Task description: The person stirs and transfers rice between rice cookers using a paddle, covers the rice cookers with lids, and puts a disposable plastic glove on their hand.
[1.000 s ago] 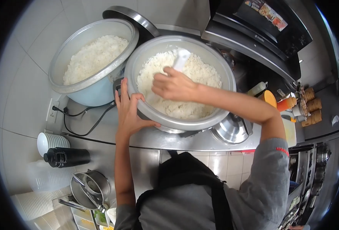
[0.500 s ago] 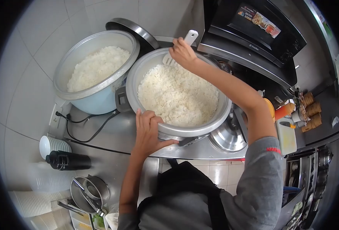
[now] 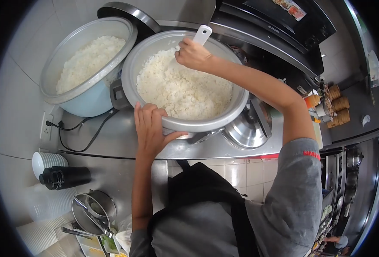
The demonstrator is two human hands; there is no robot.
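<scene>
My right hand [image 3: 193,54] is closed around the white handle of a rice paddle [image 3: 202,34]. The paddle's blade is hidden behind the hand and down in the cooked rice [image 3: 193,96]. That rice fills much of a large round rice cooker [image 3: 211,124] in front of me. At its near left rim, my left hand [image 3: 149,126] grips the edge, fingers over the top and thumb stretched along the outside. A second, light blue rice cooker [image 3: 89,105] stands to the left, also holding white rice.
A metal lid [image 3: 247,132] lies at the cooker's near right. Behind stands a black oven [image 3: 275,32]. At left are a power cord [image 3: 84,147], stacked bowls [image 3: 48,163], a black bottle [image 3: 65,177] and a steel pot [image 3: 106,205]. Another person [image 3: 339,240] shows at lower right.
The view has shifted, so the cookers appear higher and further left. My right hand has pushed the paddle down into the rice, hiding its blade. My left hand keeps its hold on the rim.
</scene>
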